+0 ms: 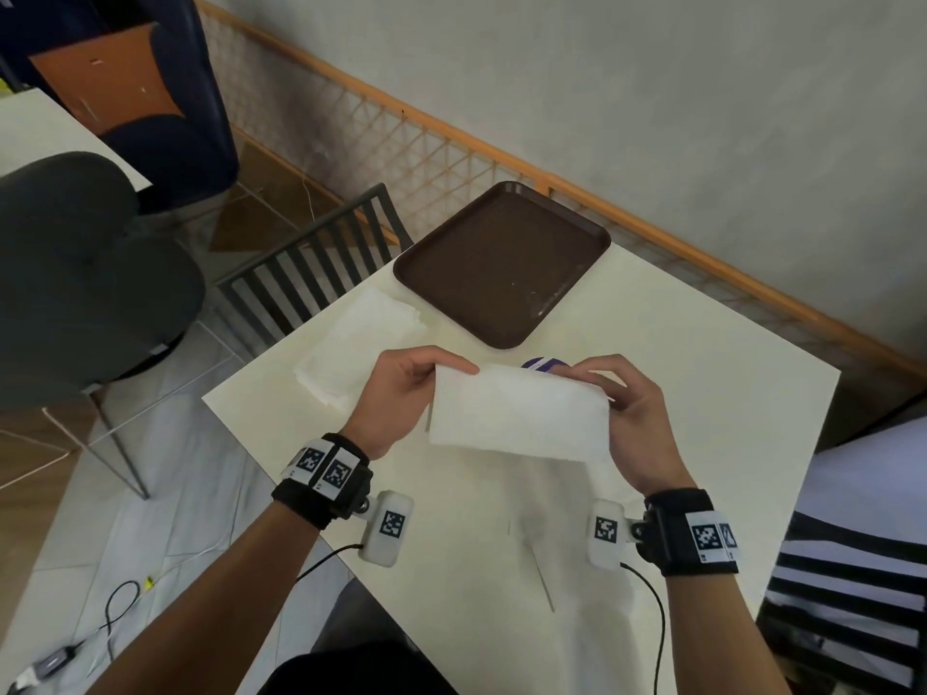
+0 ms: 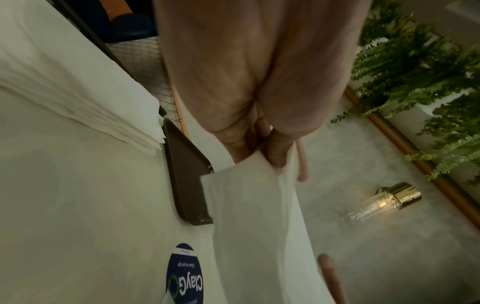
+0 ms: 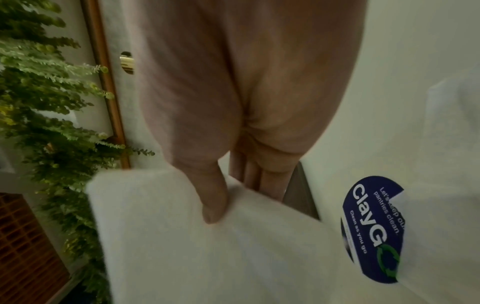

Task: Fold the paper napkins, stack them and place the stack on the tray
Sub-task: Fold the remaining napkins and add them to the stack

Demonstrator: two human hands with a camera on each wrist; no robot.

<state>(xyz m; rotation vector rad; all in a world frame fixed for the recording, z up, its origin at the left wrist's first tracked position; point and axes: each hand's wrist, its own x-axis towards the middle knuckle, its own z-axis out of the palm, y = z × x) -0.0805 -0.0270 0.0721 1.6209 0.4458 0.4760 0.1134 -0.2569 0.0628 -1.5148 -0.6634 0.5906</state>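
I hold a white paper napkin (image 1: 516, 413) up above the white table, folded over into a wide rectangle. My left hand (image 1: 401, 393) pinches its upper left corner between thumb and fingers, and my right hand (image 1: 622, 408) pinches its upper right corner. The wrist views show the napkin (image 2: 254, 222) under my left thumb and the napkin (image 3: 207, 246) under my right thumb. A pile of flat white napkins (image 1: 361, 343) lies on the table to the left. The brown tray (image 1: 501, 263) sits beyond, with nothing on it.
A round blue sticker (image 1: 544, 366) is on the table behind the napkin. Grey chairs (image 1: 311, 273) stand at the table's left edge, a striped chair (image 1: 853, 569) at the right. A wood-framed mesh rail (image 1: 451, 137) runs behind the tray.
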